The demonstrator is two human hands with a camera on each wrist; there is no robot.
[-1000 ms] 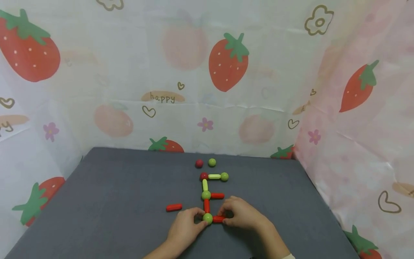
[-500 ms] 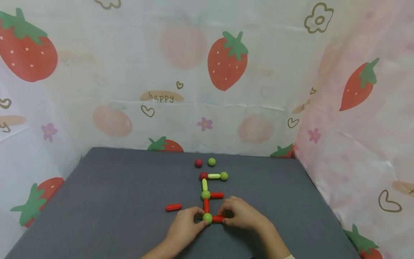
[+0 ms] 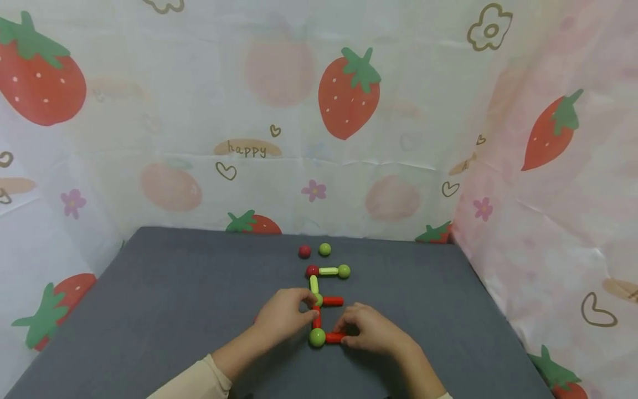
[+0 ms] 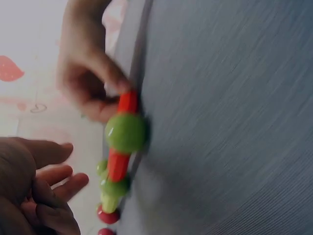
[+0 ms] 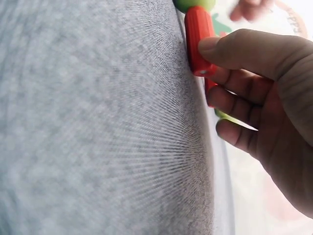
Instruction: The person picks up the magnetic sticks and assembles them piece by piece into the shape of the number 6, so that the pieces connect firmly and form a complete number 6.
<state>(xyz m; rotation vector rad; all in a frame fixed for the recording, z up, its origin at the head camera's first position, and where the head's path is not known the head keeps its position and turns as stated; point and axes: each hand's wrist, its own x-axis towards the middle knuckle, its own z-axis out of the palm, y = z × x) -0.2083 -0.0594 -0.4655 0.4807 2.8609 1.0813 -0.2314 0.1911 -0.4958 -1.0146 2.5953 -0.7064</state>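
Balls and magnetic sticks form a figure on the dark table. My right hand (image 3: 371, 328) pinches the lowest red magnetic stick (image 5: 197, 44) between thumb and fingers; its inner end meets the lower green ball (image 3: 317, 337). Over the upright red stick (image 3: 317, 321) and the middle green ball (image 4: 115, 187) hovers my left hand (image 3: 283, 313), fingers parted with nothing between them. From that ball another red stick (image 3: 333, 301) points right. Farther up, a yellow-green stick (image 3: 314, 284) leads to a red ball (image 3: 312, 271), then a second yellow-green stick (image 3: 328, 271) and green ball (image 3: 344, 271).
Behind the figure lie a loose red ball (image 3: 304, 251) and a loose green ball (image 3: 325, 249). One more red stick is almost wholly hidden behind my left hand. A strawberry-print cloth (image 3: 199, 111) surrounds the grey table (image 3: 189, 277) at the back and sides.
My left hand has let go of the lower green ball and moved up to the middle one, covering the loose red stick. My right hand keeps its pinch in place.
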